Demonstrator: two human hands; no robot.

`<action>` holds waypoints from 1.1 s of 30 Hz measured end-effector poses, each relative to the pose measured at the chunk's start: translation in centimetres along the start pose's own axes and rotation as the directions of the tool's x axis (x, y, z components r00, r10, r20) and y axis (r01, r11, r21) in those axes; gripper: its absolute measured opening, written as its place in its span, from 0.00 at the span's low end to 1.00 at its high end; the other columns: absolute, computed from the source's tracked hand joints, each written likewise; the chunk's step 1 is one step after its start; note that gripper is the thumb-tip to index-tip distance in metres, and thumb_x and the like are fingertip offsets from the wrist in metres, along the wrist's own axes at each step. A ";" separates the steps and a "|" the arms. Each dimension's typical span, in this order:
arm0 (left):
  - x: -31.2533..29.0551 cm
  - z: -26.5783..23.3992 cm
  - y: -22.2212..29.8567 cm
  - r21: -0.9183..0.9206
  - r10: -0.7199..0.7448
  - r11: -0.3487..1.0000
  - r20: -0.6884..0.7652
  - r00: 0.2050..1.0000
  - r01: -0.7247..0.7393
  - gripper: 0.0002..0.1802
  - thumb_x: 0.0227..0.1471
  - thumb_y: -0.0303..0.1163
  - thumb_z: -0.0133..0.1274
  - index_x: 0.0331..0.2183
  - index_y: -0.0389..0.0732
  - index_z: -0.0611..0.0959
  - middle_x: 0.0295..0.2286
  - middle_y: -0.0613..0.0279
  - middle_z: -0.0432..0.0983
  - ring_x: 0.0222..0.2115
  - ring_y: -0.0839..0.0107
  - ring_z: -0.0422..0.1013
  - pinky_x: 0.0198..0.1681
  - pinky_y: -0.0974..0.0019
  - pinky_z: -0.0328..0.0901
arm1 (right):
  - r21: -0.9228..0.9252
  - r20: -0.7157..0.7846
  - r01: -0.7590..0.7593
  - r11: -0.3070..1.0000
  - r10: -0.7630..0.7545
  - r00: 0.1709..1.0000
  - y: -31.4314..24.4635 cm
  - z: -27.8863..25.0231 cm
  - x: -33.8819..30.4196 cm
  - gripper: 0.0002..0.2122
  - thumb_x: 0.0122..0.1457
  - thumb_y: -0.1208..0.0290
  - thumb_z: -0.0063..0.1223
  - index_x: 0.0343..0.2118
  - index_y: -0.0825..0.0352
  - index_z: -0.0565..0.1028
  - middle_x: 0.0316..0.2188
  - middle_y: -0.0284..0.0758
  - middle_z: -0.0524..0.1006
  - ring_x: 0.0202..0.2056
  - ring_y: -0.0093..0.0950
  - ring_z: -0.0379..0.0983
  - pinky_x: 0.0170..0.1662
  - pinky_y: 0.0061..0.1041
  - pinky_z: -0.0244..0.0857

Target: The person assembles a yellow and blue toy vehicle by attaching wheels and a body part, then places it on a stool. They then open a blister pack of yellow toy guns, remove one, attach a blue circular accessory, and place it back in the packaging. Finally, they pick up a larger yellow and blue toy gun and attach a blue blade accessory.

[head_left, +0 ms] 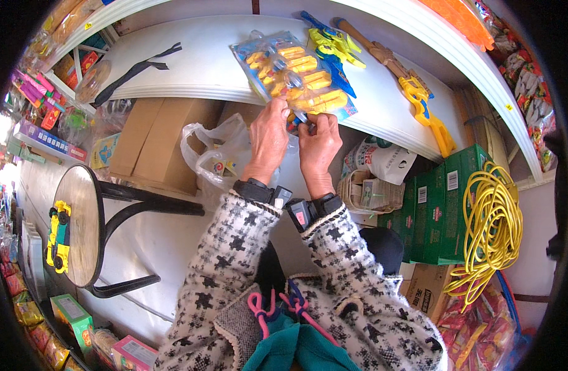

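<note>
Head view: the pack of yellow toys [310,79] sits at the front edge of the white shelf [200,69], where my left hand [270,137] pinches its near edge with thumb and finger, and my right hand [319,145] has its fingers curled just beside that grip, though I cannot tell what they hold. Beyond the pack lies a blue and lime toy [336,52], with a brown and yellow toy [417,99] to its right. Lower down I see a white plastic bag [215,156], green boxes [434,213], coiled yellow cable [491,216] and a round stool [83,241].
</note>
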State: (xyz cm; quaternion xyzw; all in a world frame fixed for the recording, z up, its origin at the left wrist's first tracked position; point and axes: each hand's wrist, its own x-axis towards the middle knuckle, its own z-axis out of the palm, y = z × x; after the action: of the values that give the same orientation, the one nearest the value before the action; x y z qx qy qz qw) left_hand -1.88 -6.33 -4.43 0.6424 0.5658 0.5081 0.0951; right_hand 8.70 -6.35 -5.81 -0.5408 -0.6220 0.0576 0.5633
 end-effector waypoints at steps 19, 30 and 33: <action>-0.1 -0.2 0.4 -0.046 0.023 0.999 0.053 0.998 -0.020 0.12 0.57 0.27 0.48 0.44 0.44 0.75 0.33 0.53 0.78 0.34 0.51 0.74 0.34 0.53 0.67 | -0.035 -0.001 -0.262 0.965 0.262 0.965 -1.0 -0.3 2.2 0.22 0.35 0.79 0.66 0.37 0.68 0.71 0.22 0.36 0.77 0.25 0.34 0.77 0.32 0.30 0.70; -0.1 -0.1 0.2 -0.117 0.036 0.993 0.031 0.999 -0.032 0.12 0.57 0.26 0.48 0.43 0.43 0.76 0.34 0.51 0.77 0.35 0.50 0.74 0.34 0.54 0.68 | -0.121 0.073 -0.302 0.946 0.312 0.947 -1.0 -0.5 2.8 0.21 0.36 0.77 0.67 0.37 0.69 0.72 0.22 0.38 0.77 0.27 0.38 0.77 0.34 0.33 0.70; -0.1 -0.1 0.2 -0.114 0.023 0.993 0.035 0.999 -0.019 0.11 0.57 0.27 0.47 0.44 0.43 0.76 0.35 0.51 0.77 0.35 0.50 0.74 0.34 0.54 0.68 | -0.213 0.038 -0.315 0.925 0.330 0.943 -0.8 -0.7 4.2 0.21 0.38 0.76 0.67 0.38 0.69 0.71 0.23 0.40 0.78 0.29 0.40 0.78 0.35 0.35 0.70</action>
State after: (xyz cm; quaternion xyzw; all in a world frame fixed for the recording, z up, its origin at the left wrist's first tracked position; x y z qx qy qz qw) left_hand -1.80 -6.55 -4.28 0.6510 0.5275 0.5286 0.1362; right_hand 9.72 -3.92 -2.33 -0.6880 -0.5473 0.1055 0.4647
